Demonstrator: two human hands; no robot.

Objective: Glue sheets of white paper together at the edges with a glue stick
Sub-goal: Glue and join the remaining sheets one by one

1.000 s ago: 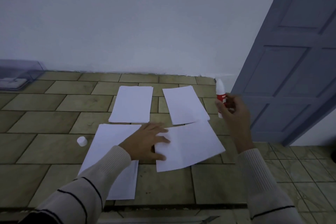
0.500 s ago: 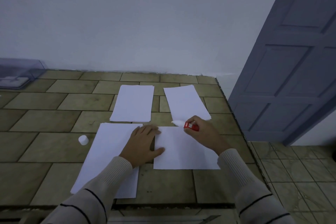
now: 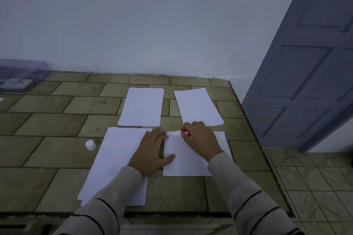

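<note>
The right hand (image 3: 200, 137) has its grip closed round the red glue stick (image 3: 186, 133), whose white tip lies at the far edge of the near right sheet (image 3: 191, 160). The left hand (image 3: 152, 150) presses flat, grip wide, thumb on that sheet's left edge. A white cap (image 3: 90, 144) stands on the tiled surface (image 3: 47, 139).

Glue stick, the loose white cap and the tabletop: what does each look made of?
The glue stick is likely plastic: a smooth, slightly glossy red barrel with printed white lettering, gripped by the right hand. The white cap is probably plastic too: a small, smooth, opaque cylinder with a matte look. The tabletop seems to be ceramic or stone tile: olive-brown rectangular slabs, dark grout lines and a dull mottled finish.
</note>
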